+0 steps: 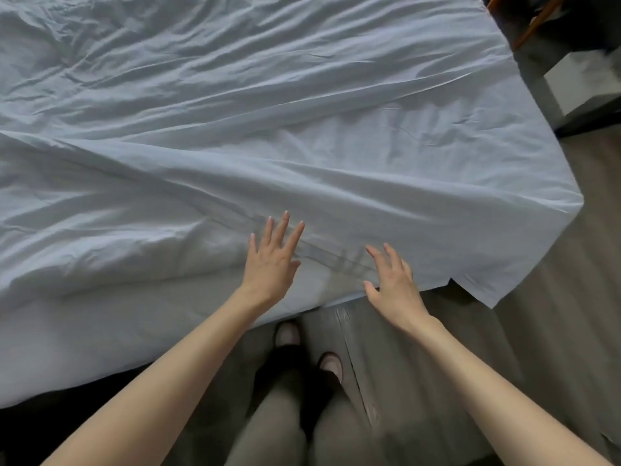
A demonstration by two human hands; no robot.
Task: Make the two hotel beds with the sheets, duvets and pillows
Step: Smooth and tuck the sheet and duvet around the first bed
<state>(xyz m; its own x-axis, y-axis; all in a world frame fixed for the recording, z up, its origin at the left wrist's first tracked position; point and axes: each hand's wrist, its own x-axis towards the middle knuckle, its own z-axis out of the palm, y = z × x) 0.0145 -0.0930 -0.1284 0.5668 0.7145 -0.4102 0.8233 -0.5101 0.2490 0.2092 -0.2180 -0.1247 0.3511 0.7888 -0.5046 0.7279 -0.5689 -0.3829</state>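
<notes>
A pale, wrinkled sheet (268, 129) covers the whole bed and fills most of the view. Long folds run across it from left to right. Its near edge hangs over the side of the bed, and a loose corner (524, 264) drapes down at the right. My left hand (272, 257) is spread, fingers straight, over the sheet close to the near edge. My right hand (393, 280) is beside it to the right, fingers spread, at the sheet's edge. Neither hand holds anything. I cannot tell whether the palms press the cloth or hover just above it.
I stand on a grey wood-look floor (554, 331) at the bedside, my feet (309, 348) close to the bed. A dark piece of furniture with a white front (584, 82) stands at the far right beyond the bed corner.
</notes>
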